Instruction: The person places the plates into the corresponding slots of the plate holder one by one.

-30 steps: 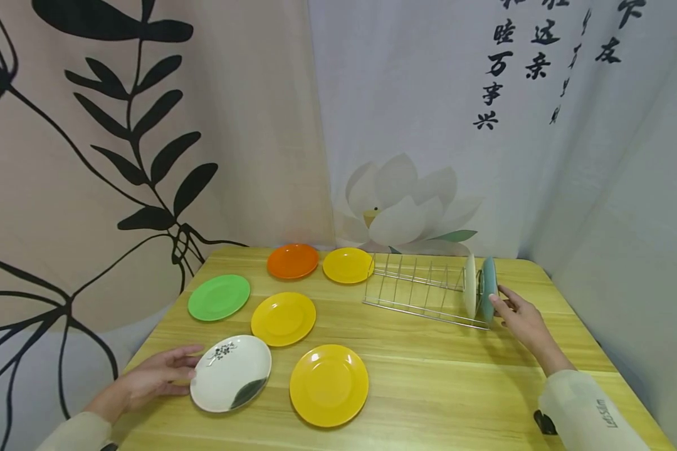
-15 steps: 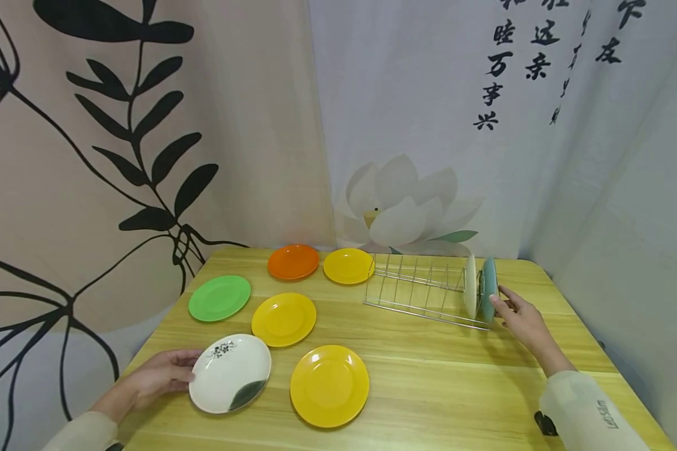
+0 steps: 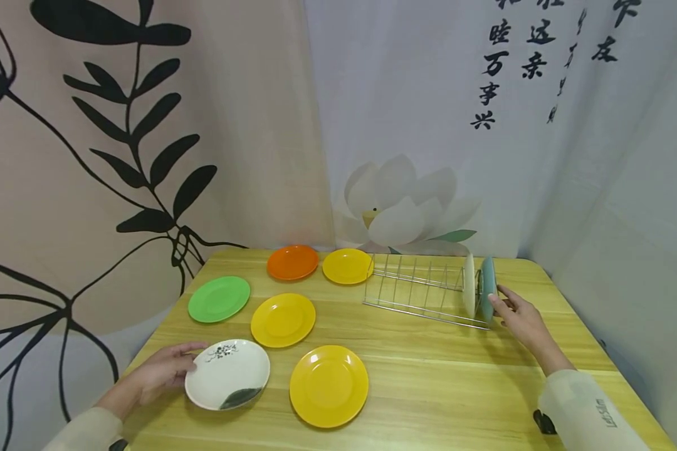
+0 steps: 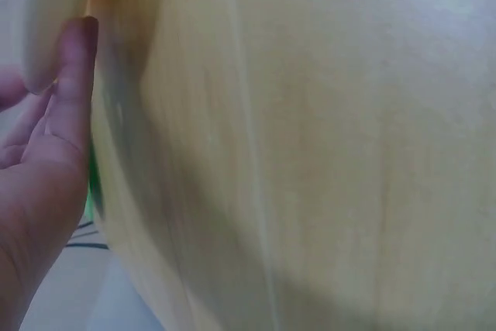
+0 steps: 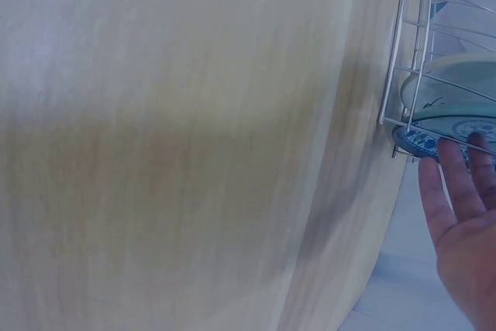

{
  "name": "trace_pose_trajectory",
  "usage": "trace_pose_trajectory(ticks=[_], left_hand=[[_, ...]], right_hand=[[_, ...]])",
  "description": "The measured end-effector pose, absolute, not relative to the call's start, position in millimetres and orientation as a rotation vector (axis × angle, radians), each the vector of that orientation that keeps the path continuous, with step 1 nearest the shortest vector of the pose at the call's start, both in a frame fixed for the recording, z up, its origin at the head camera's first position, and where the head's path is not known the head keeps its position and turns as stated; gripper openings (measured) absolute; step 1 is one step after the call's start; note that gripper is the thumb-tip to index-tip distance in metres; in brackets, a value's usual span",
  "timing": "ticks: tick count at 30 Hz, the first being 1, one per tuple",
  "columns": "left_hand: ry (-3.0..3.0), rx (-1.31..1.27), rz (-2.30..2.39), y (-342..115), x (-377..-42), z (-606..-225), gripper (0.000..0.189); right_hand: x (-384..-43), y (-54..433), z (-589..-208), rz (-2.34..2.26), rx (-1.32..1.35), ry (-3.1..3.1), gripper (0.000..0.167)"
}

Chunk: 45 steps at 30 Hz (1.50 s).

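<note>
In the head view, my left hand (image 3: 160, 376) pinches the left rim of a white plate (image 3: 225, 379) with a dark floral print and a grey-green leaf patch. This plate is tilted and slightly raised over the table; the left wrist view shows fingers beneath the pale plate (image 4: 54, 21). My right hand (image 3: 523, 321) touches the outer face of a blue plate (image 3: 488, 285), which stands upright at the right end of a wire dish rack (image 3: 417, 307). Spread, fairly straight fingers (image 5: 463, 191) rest against its blue-patterned underside. A cream plate (image 3: 469, 288) stands beside it in the rack.
On the wooden table (image 3: 429, 388) lie a green plate (image 3: 219, 299), an orange plate (image 3: 292, 262) and three yellow plates, one (image 3: 329, 386) near the front, one (image 3: 283, 320) in the middle, one (image 3: 346, 266) by the rack's left end. Printed curtains (image 3: 248, 125) hang behind.
My left hand has closed on the white plate's rim and lifted it slightly, tilting it. The right hand, the rack and the other plates have stayed in place.
</note>
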<state>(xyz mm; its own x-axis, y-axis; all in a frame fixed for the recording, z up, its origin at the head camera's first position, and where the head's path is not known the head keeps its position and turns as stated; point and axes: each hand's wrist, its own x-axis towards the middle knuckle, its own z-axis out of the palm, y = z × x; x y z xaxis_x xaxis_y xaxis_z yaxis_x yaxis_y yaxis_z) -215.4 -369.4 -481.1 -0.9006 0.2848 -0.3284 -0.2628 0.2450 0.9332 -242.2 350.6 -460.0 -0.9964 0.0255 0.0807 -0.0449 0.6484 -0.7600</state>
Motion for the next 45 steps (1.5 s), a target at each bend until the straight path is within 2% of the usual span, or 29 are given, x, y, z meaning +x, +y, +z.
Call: trace_pose_trajectory(ticks=[12, 18, 38, 45], left_hand=[[2.061, 0.009, 1.841, -363, -233, -443, 0.067], [2.026, 0.085, 1.932, -341, -250, -435, 0.067], [1.700, 0.081, 2.353, -161, -324, -402, 0.055], [1.693, 0.095, 2.414, -112, -343, -396, 0.054]], right_hand=[[-243, 350, -459, 1.304, -0.003, -2.766, 0.078], [-242, 351, -458, 1.297, 0.001, -2.756, 0.077], [-240, 354, -457, 1.294, 0.000, -2.746, 0.075], [-243, 354, -461, 1.304, 0.010, -2.748, 0.076]])
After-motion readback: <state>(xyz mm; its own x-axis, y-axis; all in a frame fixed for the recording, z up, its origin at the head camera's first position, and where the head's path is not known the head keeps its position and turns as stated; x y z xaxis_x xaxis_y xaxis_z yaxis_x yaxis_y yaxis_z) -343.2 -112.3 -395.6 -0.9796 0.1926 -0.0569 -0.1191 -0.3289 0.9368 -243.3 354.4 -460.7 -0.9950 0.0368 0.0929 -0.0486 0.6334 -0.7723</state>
